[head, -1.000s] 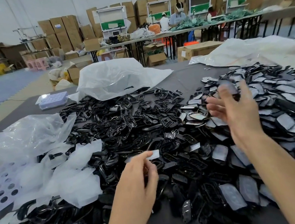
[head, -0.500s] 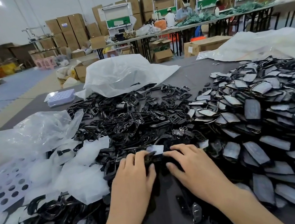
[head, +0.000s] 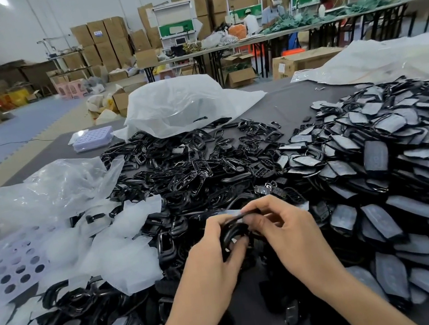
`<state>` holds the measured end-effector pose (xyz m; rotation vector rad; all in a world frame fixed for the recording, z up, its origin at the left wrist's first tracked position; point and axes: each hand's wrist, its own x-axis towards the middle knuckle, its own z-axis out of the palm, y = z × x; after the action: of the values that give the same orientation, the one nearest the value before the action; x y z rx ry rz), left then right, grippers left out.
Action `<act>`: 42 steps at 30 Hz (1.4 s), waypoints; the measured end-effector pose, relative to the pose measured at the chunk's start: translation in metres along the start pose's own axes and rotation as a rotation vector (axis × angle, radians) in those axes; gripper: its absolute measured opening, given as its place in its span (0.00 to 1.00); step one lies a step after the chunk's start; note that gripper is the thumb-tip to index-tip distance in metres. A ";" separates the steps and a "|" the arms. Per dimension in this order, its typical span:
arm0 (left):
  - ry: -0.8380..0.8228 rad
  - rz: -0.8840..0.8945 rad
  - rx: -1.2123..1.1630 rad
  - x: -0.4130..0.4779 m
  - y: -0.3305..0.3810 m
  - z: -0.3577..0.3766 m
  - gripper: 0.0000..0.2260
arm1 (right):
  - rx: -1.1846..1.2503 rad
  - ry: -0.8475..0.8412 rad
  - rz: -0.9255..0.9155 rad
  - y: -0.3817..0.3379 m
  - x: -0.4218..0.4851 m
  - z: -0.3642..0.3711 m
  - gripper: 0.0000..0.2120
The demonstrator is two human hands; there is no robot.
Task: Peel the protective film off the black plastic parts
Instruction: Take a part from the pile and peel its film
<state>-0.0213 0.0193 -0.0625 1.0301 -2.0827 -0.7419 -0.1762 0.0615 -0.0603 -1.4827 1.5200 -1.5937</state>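
My left hand [head: 212, 256] grips a black plastic part [head: 232, 231] just above the grey table. My right hand [head: 284, 230] pinches the part's upper edge, where a strip of pale film [head: 230, 212] shows between the fingertips. To the right lies a large heap of black parts with grey film [head: 396, 168]. A heap of bare glossy black frames [head: 195, 171] fills the middle. Loose peeled film pieces [head: 120, 251] lie to the left of my hands.
A white perforated tray [head: 12, 267] sits at the left under film scraps, and a second tray [head: 93, 138] stands farther back. Clear plastic bags [head: 50, 189] and a white bag [head: 181, 105] lie behind the piles. People work at distant tables [head: 270, 29].
My right hand came back from the right-hand heap to the left hand. Both hands lifted a black part off the table and now hold it together, fingers at its upper edge.
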 end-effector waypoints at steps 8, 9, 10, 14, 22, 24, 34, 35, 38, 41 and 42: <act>0.140 -0.080 0.160 0.002 -0.008 -0.015 0.03 | 0.701 0.218 0.281 -0.005 0.016 -0.025 0.02; 0.187 -0.097 0.188 0.003 -0.010 -0.016 0.05 | 0.809 0.214 0.314 -0.004 0.018 -0.029 0.04; 0.232 -0.105 0.232 0.003 -0.012 -0.017 0.08 | 0.893 0.205 0.338 -0.003 0.019 -0.032 0.06; 0.311 -0.100 0.534 0.001 -0.016 -0.015 0.21 | 1.110 0.221 0.415 -0.002 0.019 -0.038 0.05; 0.032 0.258 0.628 0.003 -0.007 0.013 0.16 | 1.214 0.248 0.479 -0.005 0.022 -0.040 0.14; -0.003 0.255 0.676 0.005 -0.010 0.019 0.15 | 1.172 0.217 0.479 -0.006 0.021 -0.037 0.16; 0.151 0.258 0.547 0.009 -0.006 0.020 0.11 | 1.183 0.328 0.414 0.002 0.022 -0.034 0.09; 0.170 0.224 0.456 0.009 -0.004 0.018 0.10 | 1.184 0.344 0.399 0.002 0.022 -0.035 0.08; 0.192 0.034 0.063 0.008 0.001 0.012 0.05 | 1.226 0.353 0.384 0.002 0.021 -0.036 0.09; 0.209 -0.078 -0.198 0.007 0.004 0.006 0.09 | 1.255 0.279 0.405 0.002 0.020 -0.036 0.17; 0.212 -0.100 -0.255 0.007 0.005 0.005 0.10 | 1.231 0.240 0.407 0.002 0.020 -0.035 0.20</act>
<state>-0.0304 0.0171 -0.0594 1.0261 -1.7173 -0.8826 -0.2139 0.0569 -0.0483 -0.2854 0.5582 -1.8787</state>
